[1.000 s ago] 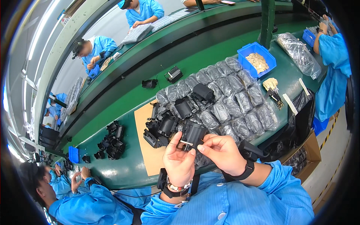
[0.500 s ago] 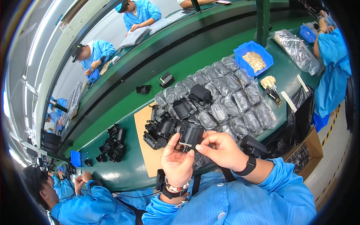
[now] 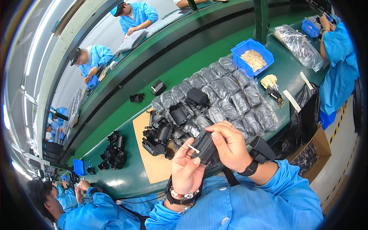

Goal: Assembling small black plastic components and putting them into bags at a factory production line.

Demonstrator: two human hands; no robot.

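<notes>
Both hands hold a black plastic housing (image 3: 207, 148) in front of my chest. My left hand (image 3: 186, 170) pinches its left end, where a short white strip (image 3: 193, 148) sticks out. My right hand (image 3: 231, 147) grips the upper right side, thumb along the top face. Just beyond lie loose black plastic parts (image 3: 164, 132), piled partly on a tan cardboard sheet (image 3: 147, 168). Rows of parts in clear plastic bags (image 3: 229, 110) cover the bench behind them, with two unbagged parts on top.
A blue bin (image 3: 245, 45) of flat tan pieces stands at the far right. Nearby lies a bundle of tan-tipped black pieces (image 3: 271, 86). More black parts (image 3: 113, 151) lie left on the green bench (image 3: 126, 186). An open carton (image 3: 324, 147) sits at right. Co-workers in blue sit around.
The black housing has been turned from upright to slanting in my hands, its white strip now toward the left. My right hand has shifted over its top. The whole view has shifted slightly.
</notes>
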